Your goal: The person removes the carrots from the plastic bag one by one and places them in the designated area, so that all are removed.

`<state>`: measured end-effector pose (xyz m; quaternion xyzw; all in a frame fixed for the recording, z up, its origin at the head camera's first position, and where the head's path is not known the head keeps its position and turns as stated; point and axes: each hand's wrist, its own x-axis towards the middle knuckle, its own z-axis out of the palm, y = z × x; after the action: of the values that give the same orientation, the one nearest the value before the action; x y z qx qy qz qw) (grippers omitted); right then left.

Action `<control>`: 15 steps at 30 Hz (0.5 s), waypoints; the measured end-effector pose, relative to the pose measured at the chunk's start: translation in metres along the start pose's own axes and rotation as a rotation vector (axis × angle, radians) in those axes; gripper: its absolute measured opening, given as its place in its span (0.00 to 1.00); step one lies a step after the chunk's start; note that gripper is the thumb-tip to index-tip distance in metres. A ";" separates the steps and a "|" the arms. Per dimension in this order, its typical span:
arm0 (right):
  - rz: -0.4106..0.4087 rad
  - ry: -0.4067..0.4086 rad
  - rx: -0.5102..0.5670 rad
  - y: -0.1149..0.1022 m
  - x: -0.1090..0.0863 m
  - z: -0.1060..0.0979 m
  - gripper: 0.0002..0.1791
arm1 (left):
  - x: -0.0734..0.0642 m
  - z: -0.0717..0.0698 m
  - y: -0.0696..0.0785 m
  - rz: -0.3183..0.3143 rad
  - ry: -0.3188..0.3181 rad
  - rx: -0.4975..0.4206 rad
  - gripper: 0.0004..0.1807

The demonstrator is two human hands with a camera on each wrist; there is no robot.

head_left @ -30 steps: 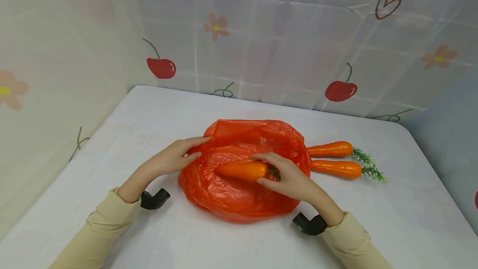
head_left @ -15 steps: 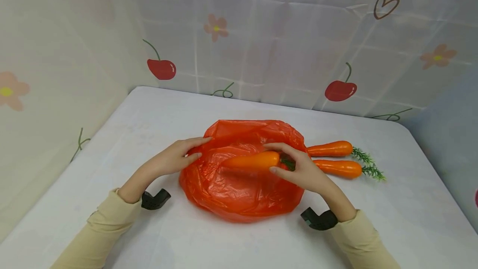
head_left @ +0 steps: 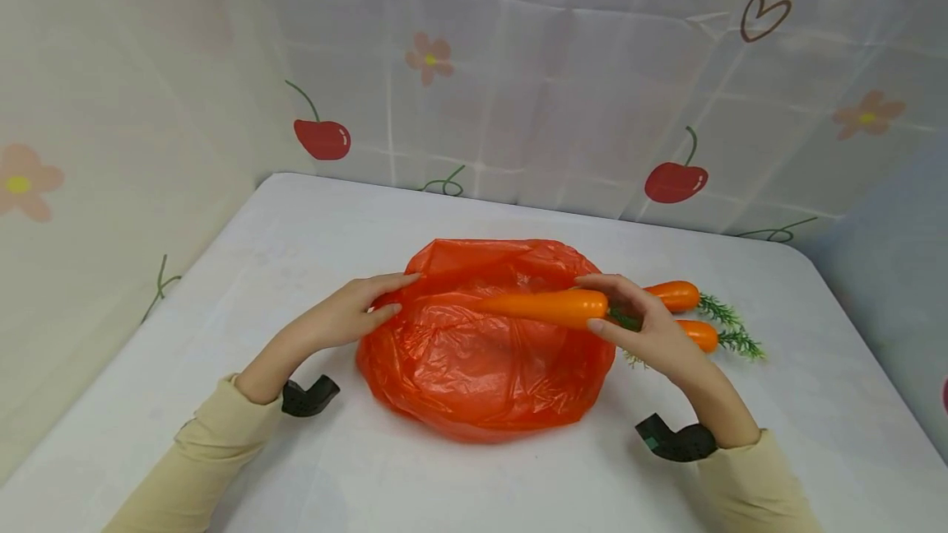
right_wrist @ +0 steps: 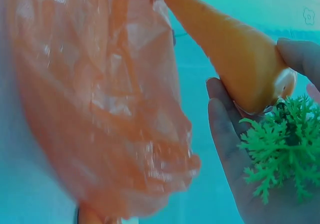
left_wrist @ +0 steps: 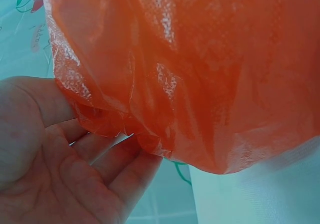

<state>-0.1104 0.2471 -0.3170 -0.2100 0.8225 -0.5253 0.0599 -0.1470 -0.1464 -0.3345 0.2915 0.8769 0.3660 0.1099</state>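
Note:
A crinkled orange-red plastic bag (head_left: 489, 389) sits mouth-up on the white table. My left hand (head_left: 336, 315) holds its left rim, with the film between thumb and fingers in the left wrist view. Over the bag's right side, my right hand (head_left: 659, 336) pinches a carrot (head_left: 548, 307) by its thick end, thumb on one side and fingers on the other. Its tip points left across the bag's mouth. Green leaves (right_wrist: 287, 141) hang by the palm in the right wrist view, where the carrot (right_wrist: 235, 51) is outside the bag.
Two more carrots, one farther back (head_left: 676, 295) and one nearer (head_left: 702, 336), lie right of the bag, partly behind my right hand. A patterned curtain (head_left: 518, 89) stands along the table's back edge. The white table (head_left: 333, 212) extends around the bag.
My right hand has drawn the carrot rightward and up from inside the bag, now covering part of the two lying carrots. My left hand has kept its place on the rim.

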 end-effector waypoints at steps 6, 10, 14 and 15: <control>0.040 0.103 -0.016 0.008 -0.025 -0.025 0.22 | -0.001 0.001 0.001 -0.010 0.001 -0.002 0.27; 0.057 0.173 -0.035 0.014 -0.044 -0.043 0.20 | -0.001 0.001 0.002 -0.012 0.000 -0.004 0.27; 0.055 0.210 0.092 0.025 -0.063 -0.060 0.19 | -0.001 0.001 0.002 -0.011 0.000 -0.007 0.27; 0.046 0.216 0.138 0.028 -0.068 -0.064 0.19 | -0.001 0.000 0.002 -0.010 0.000 -0.006 0.27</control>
<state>-0.0774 0.3381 -0.3220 -0.1283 0.7905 -0.5988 -0.0028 -0.1453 -0.1459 -0.3337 0.2867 0.8774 0.3679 0.1127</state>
